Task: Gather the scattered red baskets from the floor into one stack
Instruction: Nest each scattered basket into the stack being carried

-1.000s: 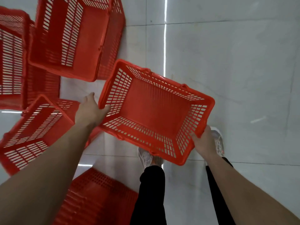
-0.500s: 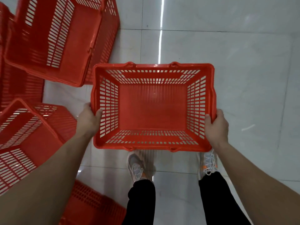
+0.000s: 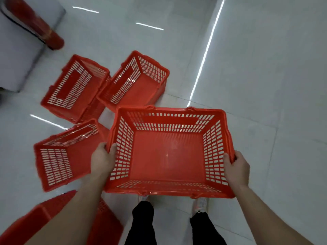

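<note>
Level as before, the basket (image 3: 168,156) now has three floor baskets (image 3: 74,89) showing beyond it as the view swings up. It hangs mouth-up between both hands, above the feet. Left hand (image 3: 102,160) clasps the left rim, thumb inside; right hand (image 3: 237,167) clasps the right rim. Keeping it level and setting it flat on the floor (image 3: 265,85) should let the others nest in.

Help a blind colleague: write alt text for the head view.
A person's left hand and right hand hold an empty red basket by its short sides above a pale floor. Four other red baskets lie scattered at left.
</note>
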